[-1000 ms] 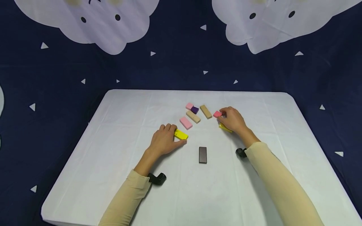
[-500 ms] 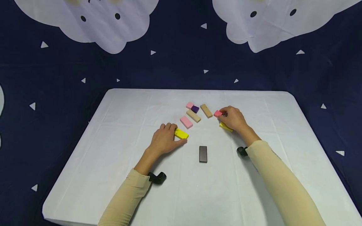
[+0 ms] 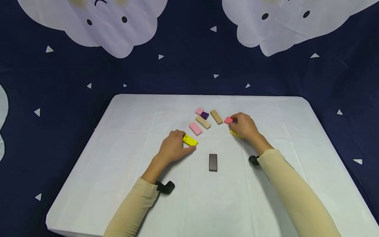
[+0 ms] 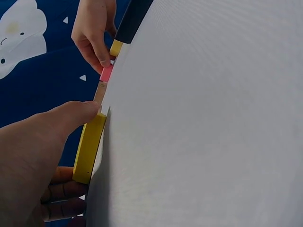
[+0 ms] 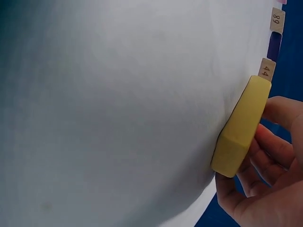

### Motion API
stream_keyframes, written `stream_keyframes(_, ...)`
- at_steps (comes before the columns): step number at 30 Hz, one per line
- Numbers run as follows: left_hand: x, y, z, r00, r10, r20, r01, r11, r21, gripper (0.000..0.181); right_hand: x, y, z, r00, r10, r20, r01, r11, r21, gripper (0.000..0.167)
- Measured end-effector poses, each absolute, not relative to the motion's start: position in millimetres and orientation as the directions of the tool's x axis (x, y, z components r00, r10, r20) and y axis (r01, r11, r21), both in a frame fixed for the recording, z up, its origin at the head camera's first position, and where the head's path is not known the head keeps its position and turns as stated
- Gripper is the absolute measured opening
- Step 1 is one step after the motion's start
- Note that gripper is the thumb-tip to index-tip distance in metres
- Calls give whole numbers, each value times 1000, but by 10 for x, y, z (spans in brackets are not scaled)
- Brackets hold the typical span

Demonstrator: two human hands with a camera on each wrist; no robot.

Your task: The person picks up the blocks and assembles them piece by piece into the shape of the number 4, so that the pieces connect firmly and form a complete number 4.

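A bright yellow block (image 3: 190,140) lies between the thumb and fingers of my left hand (image 3: 173,146). The left wrist view shows the thumb at one end of this yellow block (image 4: 90,149) and the fingers around its other end. My right hand (image 3: 244,125), farther back, pinches a small coral-pink block (image 3: 228,120) at its right side; that pink block (image 4: 106,73) also shows under the fingertips in the left wrist view. Another yellow block (image 3: 236,133) sits just below the right hand, and in the right wrist view this yellow block (image 5: 240,127) hides part of the fingers.
Between the hands and behind are a pink block (image 3: 195,128), two wooden blocks (image 3: 203,122), a purple block (image 3: 204,115) and a smaller pink block (image 3: 199,111). Nearer on the white table (image 3: 219,204) lies a dark grey block (image 3: 213,162).
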State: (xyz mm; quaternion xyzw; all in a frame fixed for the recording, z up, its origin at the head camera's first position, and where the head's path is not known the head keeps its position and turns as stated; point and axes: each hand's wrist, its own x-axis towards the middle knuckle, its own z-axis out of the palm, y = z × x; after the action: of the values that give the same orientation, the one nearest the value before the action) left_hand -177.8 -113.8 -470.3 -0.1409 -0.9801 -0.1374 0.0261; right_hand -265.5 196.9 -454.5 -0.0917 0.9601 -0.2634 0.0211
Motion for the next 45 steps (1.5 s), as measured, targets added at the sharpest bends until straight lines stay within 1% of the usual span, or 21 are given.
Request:
stream_keyframes(7,-1770,-1113,-4715,-961,262,92,278,917,285,75,-2622,1967,-4558,-981,-196,0,-169,843,-511,36)
stream_keyframes(15,-1785,-1047,-4693,-952,288,105,307,898,314,74,-2624,1956,-4531,-981,-192,33,-182,847,-499,34)
stream_keyframes(21,-1780,-991,-4683,-950,297,100,313,888,336,73,-2624,1948,-4534,-982,-188,27,-177,851,-495,35)
stream_keyframes(24,-1778,-965,-4678,-943,314,107,331,879,342,73,-2614,1945,-4532,-984,-178,22,-165,852,-498,35)
stream_keyframes(29,-1769,-922,-4658,-924,360,133,383,865,324,73,-2612,1946,-4530,-985,-173,24,-161,848,-505,36)
stream_keyframes(34,-1776,-887,-4647,-904,406,131,427,852,302,73,-2627,1947,-4549,-984,-178,30,-169,849,-500,36)
stream_keyframes(41,-1774,-826,-4613,-877,459,140,478,813,332,71,-2613,1952,-4538,-985,-168,35,-162,846,-509,37)
stream_keyframes(45,-1776,-792,-4605,-866,480,138,498,805,322,69,-2612,1951,-4542,-985,-170,36,-164,846,-508,37)
